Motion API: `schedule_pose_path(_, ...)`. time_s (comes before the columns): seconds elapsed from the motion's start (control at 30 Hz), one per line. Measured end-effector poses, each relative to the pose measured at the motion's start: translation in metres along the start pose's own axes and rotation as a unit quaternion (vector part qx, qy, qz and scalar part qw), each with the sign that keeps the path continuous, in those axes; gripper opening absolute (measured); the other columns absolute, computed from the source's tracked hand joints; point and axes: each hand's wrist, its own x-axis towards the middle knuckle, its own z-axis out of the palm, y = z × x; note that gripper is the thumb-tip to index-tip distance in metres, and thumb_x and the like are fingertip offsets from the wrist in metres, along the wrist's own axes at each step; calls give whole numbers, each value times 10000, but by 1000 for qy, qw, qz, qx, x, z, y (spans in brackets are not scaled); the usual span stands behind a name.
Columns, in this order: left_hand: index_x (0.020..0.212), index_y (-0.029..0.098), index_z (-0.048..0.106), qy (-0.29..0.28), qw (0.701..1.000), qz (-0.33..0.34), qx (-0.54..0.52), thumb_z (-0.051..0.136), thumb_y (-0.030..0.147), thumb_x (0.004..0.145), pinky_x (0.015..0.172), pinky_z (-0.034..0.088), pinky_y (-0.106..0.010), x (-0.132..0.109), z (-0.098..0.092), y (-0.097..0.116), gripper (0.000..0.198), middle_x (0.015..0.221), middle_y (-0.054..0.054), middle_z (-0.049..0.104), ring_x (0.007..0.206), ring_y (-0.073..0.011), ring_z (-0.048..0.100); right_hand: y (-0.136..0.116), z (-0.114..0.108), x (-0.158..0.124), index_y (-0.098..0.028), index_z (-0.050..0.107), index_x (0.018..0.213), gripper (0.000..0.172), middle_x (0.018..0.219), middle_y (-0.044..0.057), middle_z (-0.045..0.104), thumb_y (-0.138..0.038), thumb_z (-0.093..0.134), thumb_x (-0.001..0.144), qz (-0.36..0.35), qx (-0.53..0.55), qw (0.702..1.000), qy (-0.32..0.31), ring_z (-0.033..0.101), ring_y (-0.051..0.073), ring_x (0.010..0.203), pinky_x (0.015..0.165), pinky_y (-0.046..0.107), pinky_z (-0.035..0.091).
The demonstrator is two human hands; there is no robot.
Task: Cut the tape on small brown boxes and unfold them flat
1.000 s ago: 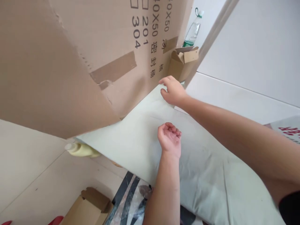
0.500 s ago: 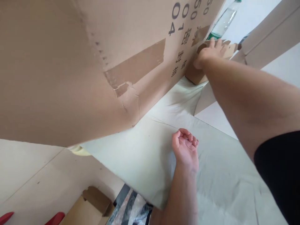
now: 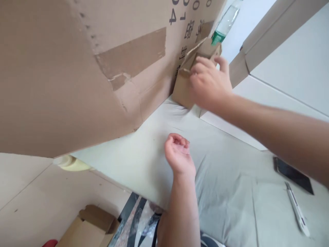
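My right hand (image 3: 209, 82) reaches forward and grips a small open cardboard box (image 3: 186, 77) that stands on the pale cloth-covered surface (image 3: 144, 161), against a large printed carton (image 3: 77, 68). Its fingers curl over the small box's top flaps. My left hand (image 3: 177, 154) rests on the cloth nearer to me, palm up, fingers loosely curled with nothing visible in them.
A clear plastic bottle with a green label (image 3: 223, 25) stands behind the small box. A dark phone (image 3: 293, 174) and a white utility knife (image 3: 296, 207) lie on the cloth at right. A cream bottle (image 3: 70, 163) pokes out under the carton. Another open box (image 3: 87, 228) sits on the floor.
My right hand went from the cloth's far edge to the small box and now grips its top, pulling it nearer. The view swung right, bringing the phone and knife into sight.
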Motion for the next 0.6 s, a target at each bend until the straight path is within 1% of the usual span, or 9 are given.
schedule_pose_path(0.03, 593, 192, 522, 12, 998, 53, 10, 538, 352, 738, 562, 350, -257, -1, -2, 6, 216, 555, 28, 391, 508, -106, 383, -7, -8, -32, -103, 732, 962, 272, 1202, 145, 710, -103, 460, 941, -13, 7, 1000, 6, 468, 336, 1454, 1220, 609, 251)
schedule_pose_path(0.07, 583, 195, 512, 25, 994, 102, 17, 547, 353, 727, 557, 352, -256, -3, -4, 12, 217, 552, 32, 383, 507, -106, 384, -10, -14, -65, -137, 724, 984, 290, 1218, 129, 719, -112, 436, 964, -29, 26, 999, 37, 477, 324, 1462, 1211, 605, 270)
schedule_pose_path(0.13, 583, 198, 495, 49, 984, 171, 22, 564, 349, 709, 544, 348, -249, -6, -6, 20, 208, 569, 38, 375, 509, -100, 380, -9, -22, -132, -197, 703, 1049, 238, 1244, 101, 730, -164, 474, 990, -53, 46, 993, 93, 531, 320, 1431, 1190, 587, 304)
schedule_pose_path(0.23, 619, 202, 490, 60, 978, 195, 32, 572, 358, 704, 549, 357, -240, -11, -6, 23, 196, 621, 40, 381, 536, -97, 398, 6, -33, -220, -231, 649, 909, 84, 1186, 85, 763, -176, 605, 954, -65, 51, 989, 120, 644, 337, 1309, 1149, 547, 357)
schedule_pose_path(0.3, 650, 204, 505, 51, 980, 183, 61, 560, 395, 721, 571, 376, -239, -16, -3, 18, 211, 653, 27, 406, 576, -107, 438, 21, -45, -268, -249, 619, 855, 109, 1089, 90, 786, -180, 685, 908, -73, 40, 988, 129, 702, 349, 1203, 1090, 518, 417)
schedule_pose_path(0.33, 666, 204, 517, 39, 981, 175, 81, 552, 413, 731, 586, 389, -241, -19, -2, 15, 222, 679, 14, 435, 610, -116, 466, 28, -53, -288, -256, 620, 848, 119, 1032, 90, 796, -177, 695, 894, -88, 36, 987, 130, 724, 348, 1141, 1079, 508, 433)
schedule_pose_path(0.4, 708, 206, 551, 6, 979, 163, 125, 542, 439, 752, 628, 422, -245, -27, 1, 8, 237, 779, -22, 513, 729, -143, 531, 40, -70, -323, -271, 622, 823, 133, 891, 62, 808, -170, 677, 891, -114, 45, 984, 127, 758, 311, 987, 1139, 472, 417)
schedule_pose_path(0.5, 829, 239, 613, -80, 965, 143, 205, 570, 474, 780, 737, 482, -275, -42, 4, -6, 244, 1058, -54, 607, 1034, -204, 579, 47, -93, -370, -290, 641, 817, 181, 741, -26, 798, -152, 611, 929, -131, 81, 982, 108, 755, 208, 786, 1269, 348, 307)
schedule_pose_path(0.6, 984, 289, 651, -205, 928, 98, 297, 613, 537, 797, 861, 514, -343, -61, 7, -27, 313, 1290, -40, 621, 1271, -264, 539, 41, -106, -414, -282, 686, 864, 228, 778, -62, 810, -150, 554, 994, -105, 125, 983, 89, 764, 132, 822, 1295, 272, 253)
